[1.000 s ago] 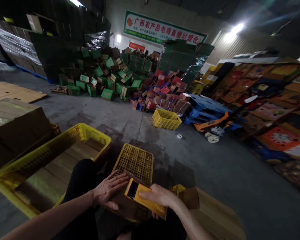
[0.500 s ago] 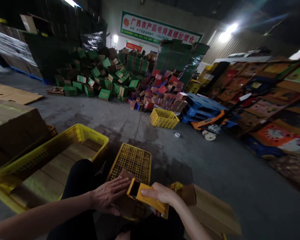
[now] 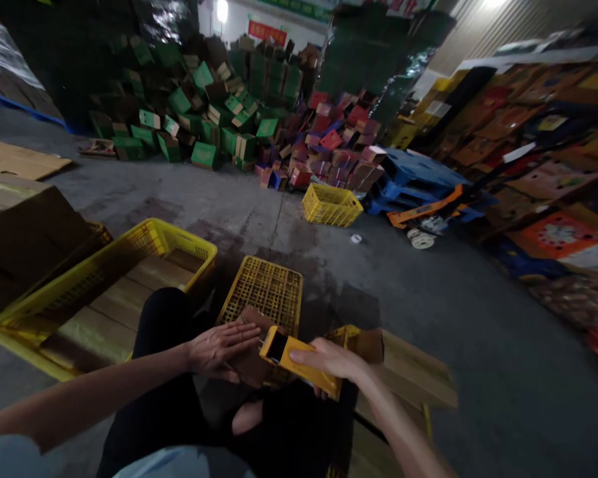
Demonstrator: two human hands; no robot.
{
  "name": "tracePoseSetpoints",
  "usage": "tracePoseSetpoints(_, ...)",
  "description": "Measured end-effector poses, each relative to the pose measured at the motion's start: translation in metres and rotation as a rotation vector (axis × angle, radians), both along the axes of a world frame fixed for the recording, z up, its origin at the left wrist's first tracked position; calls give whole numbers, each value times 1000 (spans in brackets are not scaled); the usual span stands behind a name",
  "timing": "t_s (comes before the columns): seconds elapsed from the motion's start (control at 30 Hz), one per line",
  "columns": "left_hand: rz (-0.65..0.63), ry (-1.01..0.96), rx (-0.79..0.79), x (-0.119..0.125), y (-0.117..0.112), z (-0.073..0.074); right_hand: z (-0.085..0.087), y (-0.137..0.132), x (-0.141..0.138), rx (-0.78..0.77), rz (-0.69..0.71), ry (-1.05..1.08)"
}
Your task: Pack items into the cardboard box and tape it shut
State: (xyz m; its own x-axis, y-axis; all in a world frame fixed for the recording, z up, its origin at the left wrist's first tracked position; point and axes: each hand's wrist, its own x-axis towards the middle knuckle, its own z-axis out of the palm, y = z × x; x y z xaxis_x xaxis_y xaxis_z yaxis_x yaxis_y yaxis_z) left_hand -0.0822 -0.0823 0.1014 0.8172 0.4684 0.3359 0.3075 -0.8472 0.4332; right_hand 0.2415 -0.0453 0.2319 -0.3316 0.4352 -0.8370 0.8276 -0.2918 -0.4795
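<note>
My left hand (image 3: 222, 346) lies flat on a brown cardboard box (image 3: 252, 355), fingers stretched out toward the right. My right hand (image 3: 329, 362) is wrapped round a yellow tape dispenser (image 3: 301, 364), thumb on its top. The dispenser's front end, with a dark opening, sits over the box's right edge, close to my left fingertips; I cannot tell whether it touches the cardboard. Beneath the box is an upturned yellow crate (image 3: 274, 282), its grid bottom facing up. Part of the box is hidden by my left hand and the dispenser.
A large yellow crate (image 3: 206, 255) with several taped cartons stands left of my knee. More cartons (image 3: 416, 372) are at my right. Ahead lie a small yellow crate (image 3: 331, 204), a white ring (image 3: 355, 238), heaped green boxes (image 3: 204, 154), blue pallets (image 3: 418, 169) and an orange pallet jack (image 3: 426, 211).
My view has tilted down, so the background sits higher and more of my lap shows. My hands keep nearly the same places over the box, with the dispenser still in my right hand.
</note>
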Motion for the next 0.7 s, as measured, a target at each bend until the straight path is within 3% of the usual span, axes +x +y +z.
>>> tracePoseSetpoints(0.3,9,26,-15,0,1,2,-11,-1,5,-39,-20,-31)
tracePoseSetpoints(0.47,42,17,-34,22,-4,8,-12,-3,7,-1,-9,-47)
tracePoseSetpoints(0.7,54,50,-32,37,-9,-1,-16,-10,9,-25,-51,-25)
